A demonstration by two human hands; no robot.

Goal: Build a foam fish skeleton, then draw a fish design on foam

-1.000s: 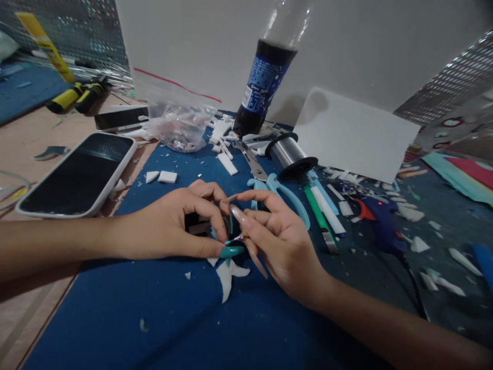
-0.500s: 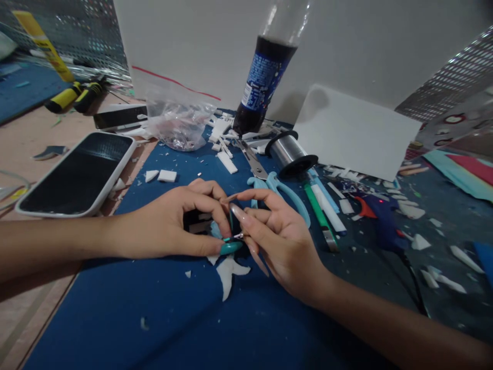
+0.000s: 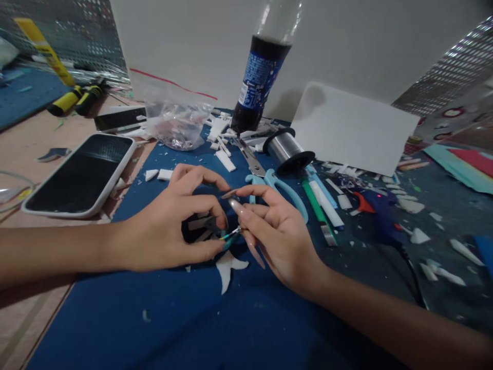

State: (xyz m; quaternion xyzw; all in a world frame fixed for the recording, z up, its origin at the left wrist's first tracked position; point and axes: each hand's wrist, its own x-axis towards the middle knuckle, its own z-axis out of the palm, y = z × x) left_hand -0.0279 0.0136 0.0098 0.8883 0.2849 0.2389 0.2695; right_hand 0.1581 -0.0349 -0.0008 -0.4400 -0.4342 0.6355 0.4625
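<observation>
My left hand is curved, its thumb and fingertips closed round a thin strand with yellow and teal bits. A small silvery piece, perhaps a clasp, sits at the strand's right end. It lies at the fingertips of my right hand, which is pinched close against the left; the fingers hide part of it. Just below the hands, a white tail-shaped cutout rests on the blue mat. Light-blue scissors lie behind my right hand.
A phone lies at left. Behind stand a zip bag and a dark soda bottle among white scraps. A wire spool, a green cutter and a glue gun with its cord are to the right.
My left hand's fingers have lifted and spread wider, and its thumb has turned, so the thin coloured strand shows more. My right hand has barely moved.
</observation>
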